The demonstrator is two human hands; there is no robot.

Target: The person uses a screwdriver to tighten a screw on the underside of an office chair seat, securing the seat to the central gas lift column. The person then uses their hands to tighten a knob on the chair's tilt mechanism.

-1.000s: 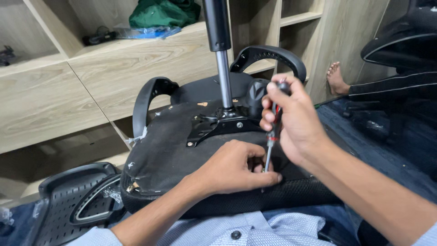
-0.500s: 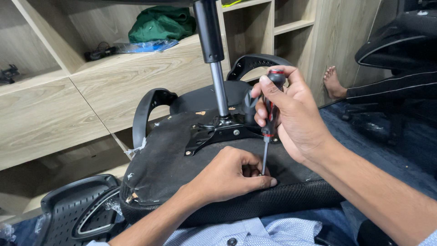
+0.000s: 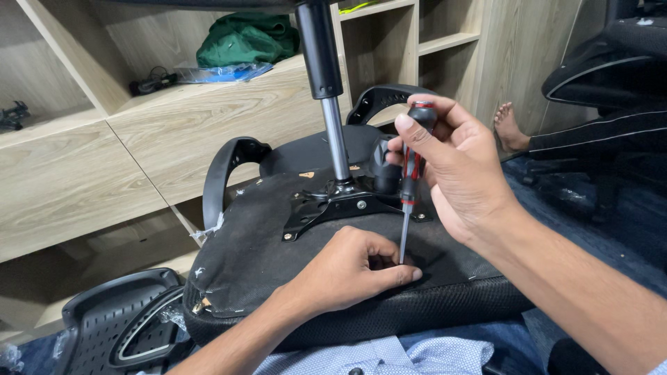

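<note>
An upturned black office chair seat (image 3: 257,257) lies across my lap, underside up, with its metal plate (image 3: 340,205) and gas lift column (image 3: 326,90) sticking upward. My right hand (image 3: 458,173) grips a red and black screwdriver (image 3: 410,173) upright, its tip down on the seat's fabric near the front edge. My left hand (image 3: 351,271) rests on the fabric with its fingers pinched around the screwdriver tip; whatever sits under them is hidden. Two black armrests (image 3: 226,167) curve up behind the seat.
Wooden shelving (image 3: 139,146) stands behind, holding a green bag (image 3: 246,38) and blue packets. A black perforated chair back (image 3: 114,326) lies at lower left. Another person's bare foot (image 3: 511,128) and dark trouser leg lie at right, beside a black chair (image 3: 604,62).
My right hand with the screwdriver has shifted slightly and the view has tilted down a little. The left hand stays pinched at the tip.
</note>
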